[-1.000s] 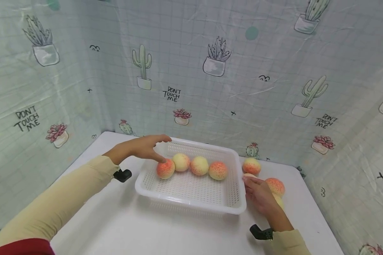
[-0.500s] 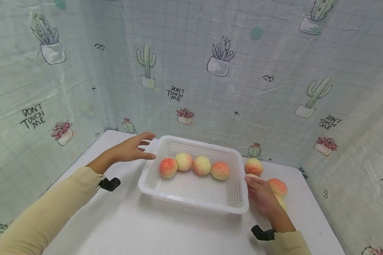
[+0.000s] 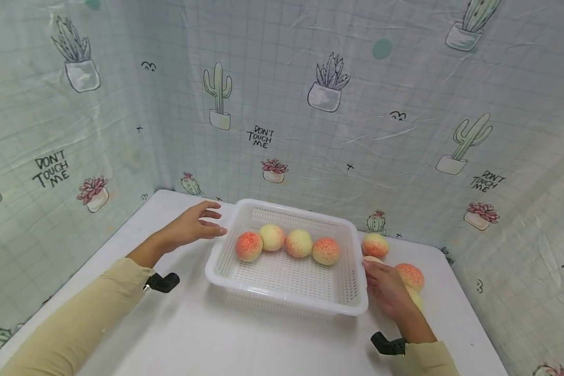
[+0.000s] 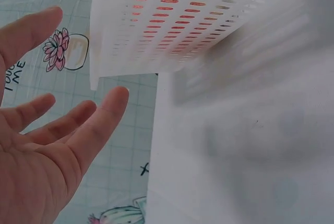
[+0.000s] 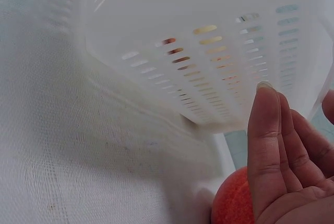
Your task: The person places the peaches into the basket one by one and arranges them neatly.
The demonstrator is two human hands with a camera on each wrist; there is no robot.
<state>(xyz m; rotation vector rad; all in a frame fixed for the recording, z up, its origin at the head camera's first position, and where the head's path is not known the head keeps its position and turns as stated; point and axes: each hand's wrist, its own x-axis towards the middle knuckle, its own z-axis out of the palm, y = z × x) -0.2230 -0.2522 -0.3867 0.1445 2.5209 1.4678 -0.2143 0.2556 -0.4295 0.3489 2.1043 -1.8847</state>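
Observation:
A white perforated plastic basket (image 3: 282,295) stands on the white table. Inside it several red-and-yellow peaches (image 3: 326,251) lie in a row. My left hand (image 3: 188,228) is beyond the basket's left side, fingers spread and thumb apart, holding nothing; the left wrist view shows the bare palm (image 4: 31,166) close to the basket wall (image 4: 156,46). My right hand (image 3: 387,287) is at the basket's right rim. In the right wrist view its fingers (image 5: 267,135) are fairly straight, fingertips right at the outer wall, thumb near the rim.
To the right of the basket several more peaches (image 3: 375,245) lie on the table (image 3: 192,334), some partly behind my right hand. A cactus-print cloth (image 3: 282,104) hangs close behind the table and along both sides.
My left hand has left the leftmost peach and drawn back left, out over the basket's rim. My right hand stays at the right rim. The peaches keep their places in the basket.

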